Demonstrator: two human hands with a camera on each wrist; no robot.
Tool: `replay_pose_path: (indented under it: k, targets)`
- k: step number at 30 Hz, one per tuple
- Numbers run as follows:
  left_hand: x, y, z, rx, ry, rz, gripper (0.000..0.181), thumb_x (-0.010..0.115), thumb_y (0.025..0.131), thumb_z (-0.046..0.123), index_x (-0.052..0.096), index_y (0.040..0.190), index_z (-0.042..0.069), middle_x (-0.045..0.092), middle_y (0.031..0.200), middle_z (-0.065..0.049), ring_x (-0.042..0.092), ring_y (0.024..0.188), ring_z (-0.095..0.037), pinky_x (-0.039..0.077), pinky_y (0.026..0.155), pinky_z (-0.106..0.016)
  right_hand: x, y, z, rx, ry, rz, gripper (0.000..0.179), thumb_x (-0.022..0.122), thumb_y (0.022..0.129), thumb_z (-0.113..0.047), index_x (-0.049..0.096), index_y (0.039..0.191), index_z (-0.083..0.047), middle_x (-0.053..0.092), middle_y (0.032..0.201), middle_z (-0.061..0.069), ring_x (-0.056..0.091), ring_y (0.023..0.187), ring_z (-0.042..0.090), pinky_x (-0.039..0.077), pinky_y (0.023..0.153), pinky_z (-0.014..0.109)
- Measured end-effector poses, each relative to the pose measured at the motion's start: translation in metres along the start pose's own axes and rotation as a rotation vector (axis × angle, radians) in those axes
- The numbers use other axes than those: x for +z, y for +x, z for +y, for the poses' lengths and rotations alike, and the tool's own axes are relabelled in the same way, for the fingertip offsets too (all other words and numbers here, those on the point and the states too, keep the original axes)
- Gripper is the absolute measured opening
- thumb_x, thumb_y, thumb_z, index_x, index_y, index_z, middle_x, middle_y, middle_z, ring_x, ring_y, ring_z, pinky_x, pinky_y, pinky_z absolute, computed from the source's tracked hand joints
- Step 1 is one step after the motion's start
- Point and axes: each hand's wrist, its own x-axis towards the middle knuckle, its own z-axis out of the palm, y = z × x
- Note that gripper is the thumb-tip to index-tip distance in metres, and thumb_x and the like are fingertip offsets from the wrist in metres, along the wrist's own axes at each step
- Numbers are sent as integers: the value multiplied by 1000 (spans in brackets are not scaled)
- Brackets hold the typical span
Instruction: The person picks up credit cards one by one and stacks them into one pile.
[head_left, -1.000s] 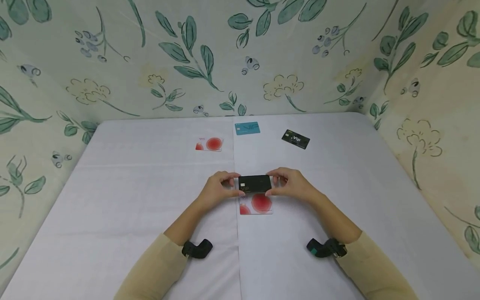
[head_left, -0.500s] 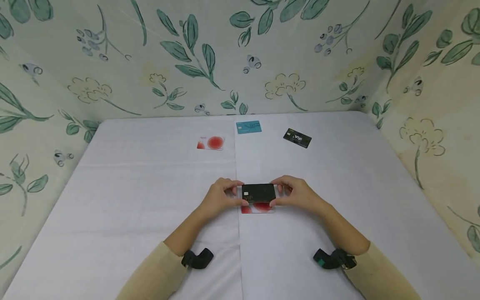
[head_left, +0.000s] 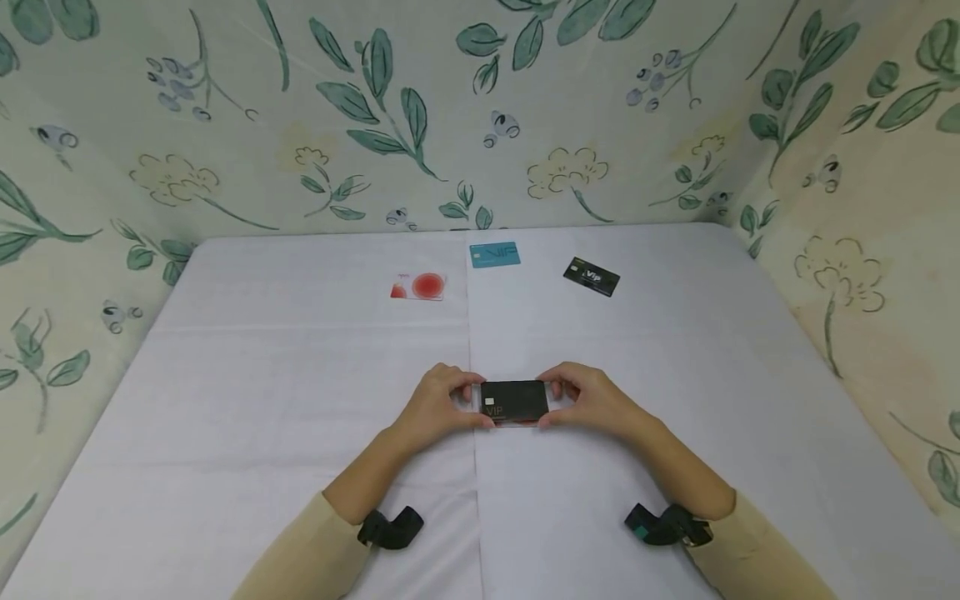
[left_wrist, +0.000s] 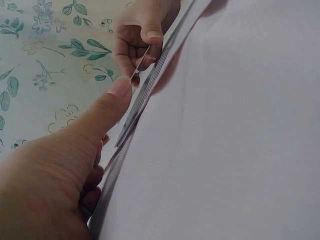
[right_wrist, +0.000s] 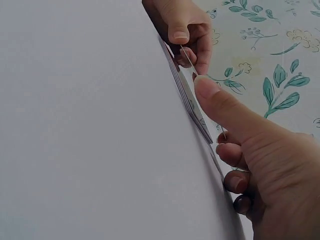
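Note:
A black VIP card (head_left: 514,401) with a chip lies level between both hands in the head view. My left hand (head_left: 442,400) pinches its left end between thumb and fingers, and my right hand (head_left: 587,398) pinches the right end likewise. Beneath it, a stack of cards (left_wrist: 143,100) rests on the white cloth. Its red-patterned top card is almost wholly hidden in the head view. Seen edge-on in the right wrist view, the held card (right_wrist: 188,59) is a thin line just over the stack, with a narrow gap between them.
Farther back on the white-covered table (head_left: 300,400) lie three single cards: a white one with red circles (head_left: 417,287), a blue VIP card (head_left: 495,255) and a tilted black Vip card (head_left: 592,277). A leaf-patterned cloth wall (head_left: 480,175) stands behind.
Both hands have brought the black VIP card toward the body. It now covers nearly all of the red-patterned card that showed below it before. The three back cards stay put.

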Motion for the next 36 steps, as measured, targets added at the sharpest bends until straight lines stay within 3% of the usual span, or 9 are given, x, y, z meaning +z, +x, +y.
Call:
replay_pose_path:
  k: [6, 12, 22, 30, 36]
  targets:
    - [0, -2, -1, 33, 31, -3, 55, 90, 56, 32, 69, 102, 11, 50, 75, 12, 43, 82, -9, 39, 75, -26, 1, 0, 1, -55, -69, -5, 57, 88, 61, -33, 66, 107, -9, 54, 79, -4, 41, 66, 6, 38, 58, 20]
    - [0, -2, -1, 46, 45, -27, 55, 91, 55, 31, 69, 101, 8, 53, 75, 9, 44, 83, -10, 40, 77, -27, 0, -1, 2, -101, -72, -13, 56, 88, 61, -31, 66, 107, -8, 55, 79, -2, 43, 67, 10, 38, 60, 20]
    - [-3, -1, -5, 106, 87, -74, 55, 89, 59, 33, 71, 103, 6, 54, 73, 10, 44, 82, -10, 40, 75, -24, 1, -1, 3, -94, -126, -28, 58, 88, 61, -33, 67, 109, -7, 52, 78, -5, 44, 72, 6, 38, 64, 21]
    - [-4, -2, -11, 140, 157, -33, 61, 89, 55, 39, 71, 103, 6, 49, 70, 10, 41, 79, -9, 35, 74, -27, 2, -1, 1, -101, -177, -36, 61, 87, 62, -36, 67, 112, -7, 50, 77, -8, 44, 74, 5, 37, 65, 22]
    - [-3, -2, -13, 206, 152, -3, 55, 89, 55, 36, 73, 99, 7, 51, 67, 10, 42, 75, -8, 35, 75, -28, 1, -1, 1, -134, -204, -7, 57, 88, 62, -36, 68, 108, -9, 51, 76, -9, 43, 72, 5, 36, 65, 22]
